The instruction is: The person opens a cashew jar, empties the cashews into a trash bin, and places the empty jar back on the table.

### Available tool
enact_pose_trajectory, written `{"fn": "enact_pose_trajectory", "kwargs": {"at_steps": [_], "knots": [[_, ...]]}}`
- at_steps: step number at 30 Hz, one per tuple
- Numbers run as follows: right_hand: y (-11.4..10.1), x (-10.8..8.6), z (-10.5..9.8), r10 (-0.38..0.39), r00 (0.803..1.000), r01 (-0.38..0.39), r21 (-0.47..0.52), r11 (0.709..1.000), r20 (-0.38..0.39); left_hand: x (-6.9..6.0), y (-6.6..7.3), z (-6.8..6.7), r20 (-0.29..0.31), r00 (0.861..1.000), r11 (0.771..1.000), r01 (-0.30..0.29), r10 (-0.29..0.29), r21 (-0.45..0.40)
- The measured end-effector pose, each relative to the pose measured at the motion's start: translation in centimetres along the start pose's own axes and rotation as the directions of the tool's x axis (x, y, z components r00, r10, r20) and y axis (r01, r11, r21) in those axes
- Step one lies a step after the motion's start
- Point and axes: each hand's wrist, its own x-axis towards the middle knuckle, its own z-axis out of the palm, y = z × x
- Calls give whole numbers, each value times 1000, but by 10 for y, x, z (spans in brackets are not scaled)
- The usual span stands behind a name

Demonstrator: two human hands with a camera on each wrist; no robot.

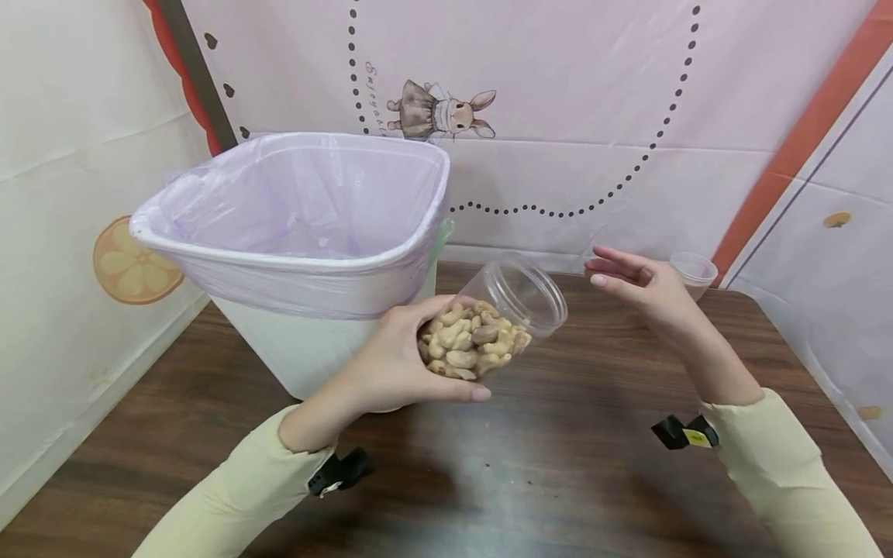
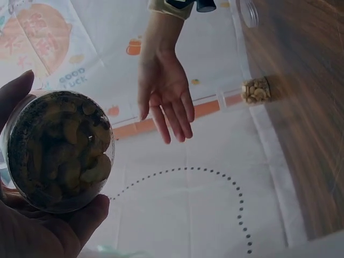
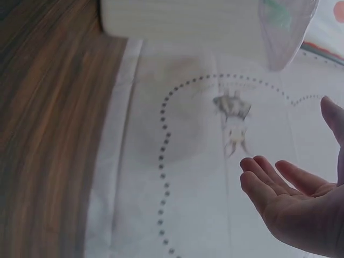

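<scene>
My left hand (image 1: 398, 353) grips a clear plastic jar (image 1: 505, 291) around its lower part, held above the table and tilted with its mouth toward the upper right. Cashew nuts (image 1: 467, 341) fill its lower part; no lid shows on the rim. The left wrist view looks at the jar's base (image 2: 64, 150), with fingers and thumb curled round it. Off to the right, my right hand (image 1: 645, 287) hovers apart from the jar, palm turned toward it, fingers loosely extended, nothing in it. The right wrist view also has this hand (image 3: 295, 199) holding nothing.
A white bin (image 1: 328, 349) lined with a pale purple bag (image 1: 293, 291) stands at left. Behind my right hand is another clear container (image 1: 694, 271); in the left wrist view this jar (image 2: 257, 90) holds nuts. The dark wooden table (image 1: 530, 473) meets printed cloth walls (image 1: 593, 93).
</scene>
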Motion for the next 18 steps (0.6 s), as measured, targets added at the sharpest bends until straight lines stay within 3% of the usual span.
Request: {"fn": "enact_pose_trajectory", "kwargs": {"at_steps": [3,6,11,14,18], "knots": [[-11,7,8,-2,1000,1,43,999,26,-5,1,-9,-11,1000,1000,7,-7,-3],[-23,14,15,-16,998,5,166,986,61,-11,4,-17,-14,1000,1000,15,-15,-28],[-45,25,28,-18,996,-19,403,915,88,-21,8,-31,-16,999,999,36,-36,-3],[-55,33,35,-14,995,-30,456,889,94,-27,7,-40,-19,998,997,53,-53,48],[-65,43,44,-17,995,-28,459,888,94,-33,7,-52,-18,997,991,81,-80,107]]}}
